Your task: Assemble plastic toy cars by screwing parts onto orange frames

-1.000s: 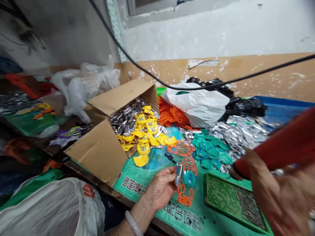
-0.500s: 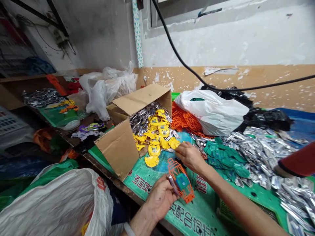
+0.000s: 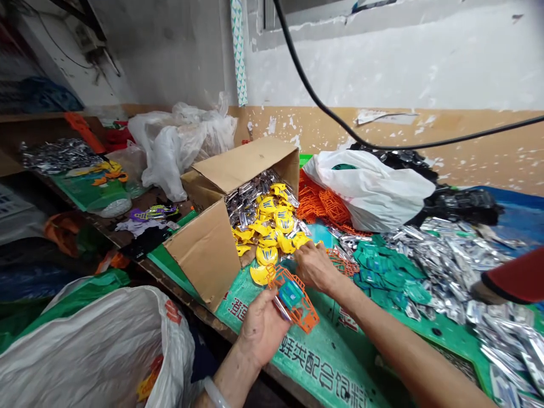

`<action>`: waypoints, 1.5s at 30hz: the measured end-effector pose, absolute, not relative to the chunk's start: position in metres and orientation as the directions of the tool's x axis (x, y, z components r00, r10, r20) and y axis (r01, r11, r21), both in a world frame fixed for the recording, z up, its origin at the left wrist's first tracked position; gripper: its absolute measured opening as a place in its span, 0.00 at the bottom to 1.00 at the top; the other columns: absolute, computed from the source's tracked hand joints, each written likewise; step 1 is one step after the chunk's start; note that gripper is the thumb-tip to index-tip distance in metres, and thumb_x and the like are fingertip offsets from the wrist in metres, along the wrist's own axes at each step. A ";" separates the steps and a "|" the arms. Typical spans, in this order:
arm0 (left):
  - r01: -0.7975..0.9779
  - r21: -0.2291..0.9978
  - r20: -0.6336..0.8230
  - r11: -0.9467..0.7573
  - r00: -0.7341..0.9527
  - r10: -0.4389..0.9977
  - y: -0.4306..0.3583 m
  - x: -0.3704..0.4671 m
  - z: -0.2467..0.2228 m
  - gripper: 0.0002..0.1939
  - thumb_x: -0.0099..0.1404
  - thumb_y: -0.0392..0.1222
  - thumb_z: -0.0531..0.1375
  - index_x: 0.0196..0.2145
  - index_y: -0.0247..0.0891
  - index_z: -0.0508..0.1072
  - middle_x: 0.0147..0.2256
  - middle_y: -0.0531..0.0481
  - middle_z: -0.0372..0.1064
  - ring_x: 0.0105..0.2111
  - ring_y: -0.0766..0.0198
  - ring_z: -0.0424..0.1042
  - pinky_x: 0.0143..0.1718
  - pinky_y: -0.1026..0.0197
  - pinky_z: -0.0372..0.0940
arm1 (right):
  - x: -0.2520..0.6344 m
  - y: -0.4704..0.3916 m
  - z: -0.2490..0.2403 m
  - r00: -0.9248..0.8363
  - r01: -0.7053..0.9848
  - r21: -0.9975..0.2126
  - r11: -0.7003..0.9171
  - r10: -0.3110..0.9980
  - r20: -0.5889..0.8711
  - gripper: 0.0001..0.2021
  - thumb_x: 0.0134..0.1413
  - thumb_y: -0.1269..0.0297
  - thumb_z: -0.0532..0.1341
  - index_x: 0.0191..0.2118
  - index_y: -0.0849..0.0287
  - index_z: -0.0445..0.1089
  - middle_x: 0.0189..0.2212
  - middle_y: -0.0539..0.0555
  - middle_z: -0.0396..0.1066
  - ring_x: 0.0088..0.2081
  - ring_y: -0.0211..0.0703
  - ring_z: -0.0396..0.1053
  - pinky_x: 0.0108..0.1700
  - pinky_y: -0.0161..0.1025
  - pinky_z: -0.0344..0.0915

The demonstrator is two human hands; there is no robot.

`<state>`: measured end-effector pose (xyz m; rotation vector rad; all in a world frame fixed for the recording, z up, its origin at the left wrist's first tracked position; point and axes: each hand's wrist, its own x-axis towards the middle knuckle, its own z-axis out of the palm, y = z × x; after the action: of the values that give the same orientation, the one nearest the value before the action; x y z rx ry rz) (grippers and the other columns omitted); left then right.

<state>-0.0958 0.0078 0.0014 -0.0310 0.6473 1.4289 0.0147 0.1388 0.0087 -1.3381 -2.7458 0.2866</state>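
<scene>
My left hand (image 3: pixel 264 327) grips an orange lattice piece (image 3: pixel 309 318) with a teal part (image 3: pixel 290 293) on it and a silver packet (image 3: pixel 280 307) along its near side. Just beyond, my right hand (image 3: pixel 313 265) is closed, fingers bent down beside the yellow pieces; what it holds, if anything, is hidden. Yellow pieces (image 3: pixel 266 256) and silver packets spill from a cardboard box (image 3: pixel 204 249) lying on its side. Teal pieces (image 3: pixel 378 272) lie to the right of my right hand.
Silver packets (image 3: pixel 450 255) cover the right side, where another person's red sleeve (image 3: pixel 518 277) reaches in. Behind are orange lattice pieces (image 3: pixel 327 204) and a white bag (image 3: pixel 374 187). An open white sack (image 3: pixel 106 345) stands front left. A black cable (image 3: pixel 314 93) hangs across.
My left hand and the orange piece have moved left and slightly up, toward the yellow pieces. My right hand has shifted slightly left. The view has shifted a little.
</scene>
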 end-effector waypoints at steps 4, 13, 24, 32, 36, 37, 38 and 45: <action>-0.914 0.385 -0.474 0.123 -0.081 0.877 0.011 -0.088 -0.001 0.08 0.55 0.38 0.66 0.34 0.35 0.74 0.32 0.48 0.76 0.28 0.62 0.72 0.29 0.58 0.67 | 0.028 0.132 0.033 -0.596 0.717 -0.453 0.530 0.803 -0.006 0.04 0.56 0.69 0.57 0.33 0.63 0.68 0.28 0.53 0.69 0.31 0.39 0.66 0.37 0.39 0.63; -0.878 0.477 -0.422 0.039 -0.190 0.886 0.016 -0.074 0.003 0.15 0.48 0.37 0.70 0.35 0.35 0.76 0.33 0.49 0.77 0.32 0.61 0.74 0.34 0.59 0.68 | 0.072 0.076 0.044 -0.495 0.265 -0.962 0.069 0.866 -0.074 0.14 0.57 0.54 0.54 0.37 0.61 0.65 0.27 0.51 0.69 0.23 0.33 0.63 0.28 0.33 0.62; -0.778 0.627 -0.270 0.041 -0.168 0.948 0.013 -0.057 0.008 0.24 0.40 0.44 0.74 0.35 0.39 0.74 0.31 0.52 0.76 0.33 0.58 0.74 0.39 0.56 0.66 | 0.091 0.046 0.030 -0.511 -0.292 -0.800 -0.524 0.793 -0.333 0.24 0.42 0.59 0.71 0.44 0.64 0.67 0.22 0.50 0.72 0.14 0.29 0.61 0.17 0.29 0.60; -0.753 0.657 -0.274 0.034 -0.197 0.941 0.019 -0.056 0.004 0.19 0.45 0.39 0.71 0.36 0.38 0.73 0.30 0.54 0.74 0.31 0.63 0.72 0.36 0.60 0.66 | 0.106 0.047 0.034 -0.483 -0.145 -0.923 -0.357 0.839 -0.249 0.19 0.44 0.56 0.68 0.37 0.58 0.62 0.20 0.43 0.67 0.17 0.29 0.59 0.19 0.28 0.59; -0.751 0.657 -0.291 0.067 -0.170 0.942 0.021 -0.057 0.005 0.16 0.45 0.38 0.71 0.33 0.37 0.74 0.30 0.53 0.74 0.31 0.64 0.72 0.35 0.61 0.65 | 0.124 0.051 0.045 -0.517 0.012 -0.970 -0.244 0.828 -0.215 0.12 0.43 0.59 0.69 0.31 0.59 0.68 0.21 0.44 0.66 0.21 0.29 0.59 0.23 0.29 0.57; -0.742 0.663 -0.301 0.099 -0.142 0.943 0.020 -0.056 0.005 0.16 0.44 0.38 0.71 0.32 0.36 0.74 0.29 0.53 0.74 0.30 0.63 0.71 0.35 0.61 0.65 | 0.128 0.052 0.047 -0.535 0.061 -0.975 -0.214 0.818 -0.213 0.11 0.43 0.60 0.69 0.32 0.59 0.71 0.23 0.45 0.68 0.23 0.31 0.61 0.25 0.30 0.58; -0.732 0.668 -0.310 0.134 -0.110 0.944 0.019 -0.055 0.005 0.16 0.44 0.38 0.72 0.32 0.36 0.74 0.29 0.53 0.74 0.30 0.63 0.71 0.35 0.61 0.65 | 0.130 0.053 0.048 -0.550 0.097 -0.977 -0.188 0.809 -0.210 0.10 0.43 0.61 0.68 0.33 0.58 0.73 0.25 0.47 0.70 0.25 0.32 0.63 0.29 0.32 0.60; -0.685 0.680 -0.305 0.261 0.060 0.951 0.010 -0.039 0.000 0.14 0.49 0.39 0.69 0.35 0.36 0.74 0.32 0.50 0.75 0.33 0.60 0.73 0.38 0.59 0.66 | 0.117 0.049 0.042 -0.524 0.030 -0.989 -0.144 0.840 -0.139 0.13 0.46 0.65 0.66 0.41 0.54 0.71 0.23 0.44 0.67 0.24 0.33 0.63 0.29 0.32 0.61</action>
<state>-0.0389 0.0104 -0.0004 0.4041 0.8126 1.2894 0.1172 0.0488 0.0418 -0.9975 -1.5239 1.7326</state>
